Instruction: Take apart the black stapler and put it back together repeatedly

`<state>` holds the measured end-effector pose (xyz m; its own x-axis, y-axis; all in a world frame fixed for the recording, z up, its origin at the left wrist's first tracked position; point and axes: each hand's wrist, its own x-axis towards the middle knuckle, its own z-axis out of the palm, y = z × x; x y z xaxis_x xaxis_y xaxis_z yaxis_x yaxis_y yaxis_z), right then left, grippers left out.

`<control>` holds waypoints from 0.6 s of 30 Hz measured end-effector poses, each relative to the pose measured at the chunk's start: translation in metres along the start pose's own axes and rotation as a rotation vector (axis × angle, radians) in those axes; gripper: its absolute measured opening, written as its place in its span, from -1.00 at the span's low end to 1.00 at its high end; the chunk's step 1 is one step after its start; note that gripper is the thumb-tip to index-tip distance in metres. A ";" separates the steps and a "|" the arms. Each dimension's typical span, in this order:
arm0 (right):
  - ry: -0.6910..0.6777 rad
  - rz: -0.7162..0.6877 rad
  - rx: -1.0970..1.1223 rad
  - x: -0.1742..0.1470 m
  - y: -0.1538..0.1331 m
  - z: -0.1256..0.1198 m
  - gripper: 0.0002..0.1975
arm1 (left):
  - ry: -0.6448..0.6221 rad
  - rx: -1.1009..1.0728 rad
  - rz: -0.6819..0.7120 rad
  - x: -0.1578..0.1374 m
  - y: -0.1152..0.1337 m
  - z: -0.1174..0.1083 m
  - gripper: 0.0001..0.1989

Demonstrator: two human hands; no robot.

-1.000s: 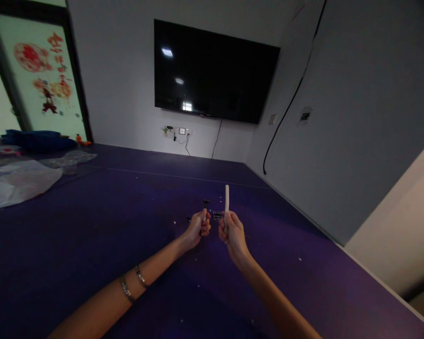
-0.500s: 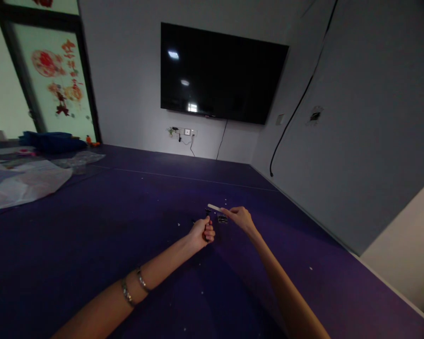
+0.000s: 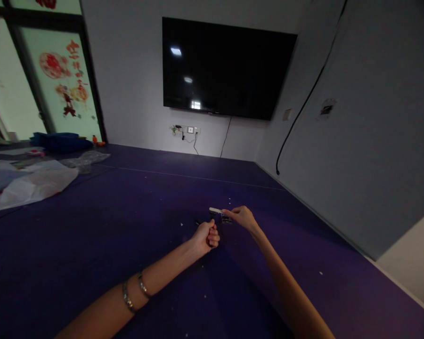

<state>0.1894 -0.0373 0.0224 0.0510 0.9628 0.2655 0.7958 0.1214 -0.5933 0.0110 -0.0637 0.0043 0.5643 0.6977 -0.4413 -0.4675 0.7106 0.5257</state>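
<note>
My left hand [image 3: 207, 235] is closed round the thin dark handle of a small tool; most of the handle is hidden in the fist. The tool's dark head [image 3: 212, 214] sticks out above the thumb, its exact kind too small to make out. Between thumb and fingers, my right hand [image 3: 243, 217] pinches a flat white stick [image 3: 215, 210]. The stick's left end lies over or against the dark head; whether they touch I cannot tell. Just under the right fingers is a small dark case with a clear rim [image 3: 226, 219] on the purple surface [image 3: 144, 254].
Another small dark piece [image 3: 197, 222] lies left of my left hand. White scraps [image 3: 182, 224] are scattered about. Plastic bags [image 3: 38, 181] and a blue bundle [image 3: 61, 141] lie at far left. A television [image 3: 226, 68] hangs on the back wall; a black cable [image 3: 304, 103] runs down at right.
The white stick has tipped from a slant to nearly level, its end now at the tool's dark head. Both hands keep their holds. The view has shifted slightly.
</note>
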 end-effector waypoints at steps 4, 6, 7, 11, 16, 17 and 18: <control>-0.020 -0.015 0.062 0.001 0.004 0.000 -0.42 | -0.013 0.013 0.018 -0.001 -0.001 0.001 -0.68; -0.071 -0.028 0.098 0.002 0.006 0.001 -0.41 | -0.015 0.021 0.022 -0.001 -0.001 0.001 -0.67; -0.079 -0.025 0.099 0.002 0.007 0.001 -0.41 | -0.016 0.025 0.015 -0.002 -0.001 0.001 -0.67; 0.000 0.000 0.066 0.003 0.010 0.002 -0.44 | 0.003 0.020 0.006 -0.002 0.000 0.002 -0.66; -0.090 -0.045 0.140 0.002 0.013 0.004 -0.42 | 0.027 -0.003 0.011 -0.005 0.001 0.004 -0.65; -0.072 -0.032 0.131 0.002 0.014 0.004 -0.42 | 0.027 -0.004 0.007 -0.005 0.001 0.004 -0.65; -0.047 -0.020 0.119 0.002 0.014 0.004 -0.42 | 0.028 -0.006 0.006 -0.006 0.001 0.004 -0.65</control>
<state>0.1984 -0.0332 0.0114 0.0055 0.9697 0.2444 0.7193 0.1660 -0.6746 0.0102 -0.0677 0.0102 0.5425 0.7040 -0.4584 -0.4748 0.7071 0.5240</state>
